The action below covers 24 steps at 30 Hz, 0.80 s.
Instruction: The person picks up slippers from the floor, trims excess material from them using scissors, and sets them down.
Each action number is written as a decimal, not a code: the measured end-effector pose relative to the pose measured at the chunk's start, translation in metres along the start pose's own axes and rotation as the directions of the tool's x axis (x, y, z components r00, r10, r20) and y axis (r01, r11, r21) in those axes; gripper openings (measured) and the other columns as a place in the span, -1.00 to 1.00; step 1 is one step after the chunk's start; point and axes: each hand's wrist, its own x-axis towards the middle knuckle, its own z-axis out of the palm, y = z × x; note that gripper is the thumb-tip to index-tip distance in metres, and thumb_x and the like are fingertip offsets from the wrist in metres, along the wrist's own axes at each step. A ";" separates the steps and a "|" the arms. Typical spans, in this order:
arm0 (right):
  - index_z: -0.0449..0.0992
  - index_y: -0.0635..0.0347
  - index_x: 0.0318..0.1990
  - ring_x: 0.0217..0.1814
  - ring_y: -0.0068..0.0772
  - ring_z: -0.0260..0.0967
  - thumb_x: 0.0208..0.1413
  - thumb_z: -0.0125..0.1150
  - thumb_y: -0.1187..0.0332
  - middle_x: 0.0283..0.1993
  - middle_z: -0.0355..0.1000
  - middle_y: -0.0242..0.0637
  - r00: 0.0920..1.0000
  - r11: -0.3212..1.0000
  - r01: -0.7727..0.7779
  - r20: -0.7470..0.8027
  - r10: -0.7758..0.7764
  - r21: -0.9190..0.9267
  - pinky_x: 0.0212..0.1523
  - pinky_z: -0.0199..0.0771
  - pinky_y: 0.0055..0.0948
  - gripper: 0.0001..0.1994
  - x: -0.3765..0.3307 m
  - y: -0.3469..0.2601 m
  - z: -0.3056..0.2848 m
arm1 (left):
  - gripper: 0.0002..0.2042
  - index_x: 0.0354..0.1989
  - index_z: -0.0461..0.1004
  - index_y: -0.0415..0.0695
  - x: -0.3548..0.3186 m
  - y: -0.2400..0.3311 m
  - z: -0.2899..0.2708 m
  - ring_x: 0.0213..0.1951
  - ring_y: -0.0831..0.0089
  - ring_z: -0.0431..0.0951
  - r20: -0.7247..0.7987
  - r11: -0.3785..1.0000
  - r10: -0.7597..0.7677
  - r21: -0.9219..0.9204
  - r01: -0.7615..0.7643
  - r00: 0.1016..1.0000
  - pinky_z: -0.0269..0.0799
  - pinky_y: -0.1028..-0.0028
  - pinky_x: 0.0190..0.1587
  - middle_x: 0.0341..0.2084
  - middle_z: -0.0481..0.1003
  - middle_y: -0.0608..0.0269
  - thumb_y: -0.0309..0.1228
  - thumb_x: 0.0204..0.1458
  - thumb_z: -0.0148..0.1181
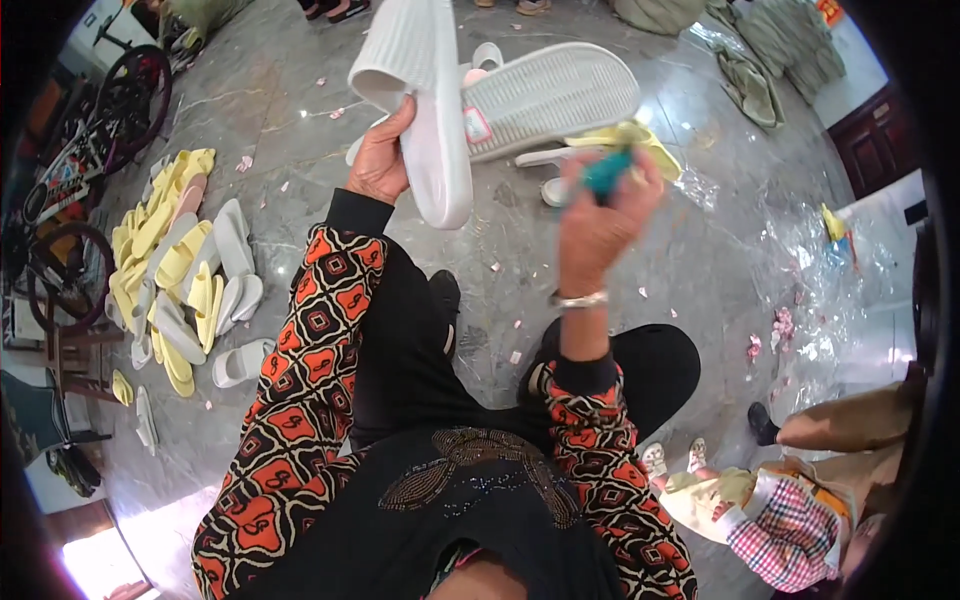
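Note:
My left hand (380,160) is closed around a pale grey slide slipper (438,150), its thumb on the edge of the footbed. Against it, a second slipper (560,95) sticks out to the right with its ribbed sole showing. A small red-edged label (477,127) shows on that sole, near the first slipper. My right hand (600,230), blurred by motion, grips a small teal tool (605,172) just below the second slipper's sole. Blur hides the tool's exact kind. Behind the tool, yellow slippers (655,150) and pale ones lie on the floor.
To the left lies a heap of yellow and grey slippers (170,270), with a bicycle (110,120) behind it. Large sacks (790,50) stand at the far right. Clear plastic wrap (810,290) litters the right side. A person in a checked top (785,545) is close at lower right.

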 end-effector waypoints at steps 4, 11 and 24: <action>0.18 0.20 -0.05 -0.27 -0.48 0.35 -0.22 0.19 0.67 -0.21 0.32 -0.24 0.952 0.969 -0.232 0.225 0.207 0.091 -0.28 0.38 -0.51 -0.49 -0.013 -0.008 0.040 | -0.56 0.11 0.12 -0.20 0.003 -0.012 0.008 0.01 0.25 0.34 -0.003 0.997 0.065 0.047 -0.064 0.998 0.28 0.23 0.05 0.00 0.29 0.07 -0.31 0.07 -0.03; 0.26 0.21 -0.08 -0.08 -0.14 0.28 -0.22 0.15 0.61 -0.10 0.29 -0.13 0.990 0.962 0.053 0.138 -0.017 -0.268 -0.10 0.29 -0.33 -0.56 -0.022 0.006 0.067 | -0.66 0.00 0.25 -0.20 -0.008 -0.013 -0.011 -0.08 0.35 0.40 0.022 0.998 0.001 0.057 -0.002 1.000 0.28 0.30 0.04 -0.11 0.39 0.18 -0.36 0.05 0.00; 0.23 0.29 -0.01 -0.20 -0.39 0.33 -0.13 0.18 0.52 -0.16 0.34 -0.18 0.951 0.988 -0.133 0.272 0.150 -0.078 -0.16 0.35 -0.46 -0.55 -0.013 0.023 0.043 | -0.66 -0.08 0.33 -0.29 0.000 -0.027 0.014 -0.13 0.45 0.43 0.123 0.993 0.087 -0.093 -0.076 0.989 0.33 0.45 -0.02 -0.17 0.43 0.19 -0.44 -0.04 0.14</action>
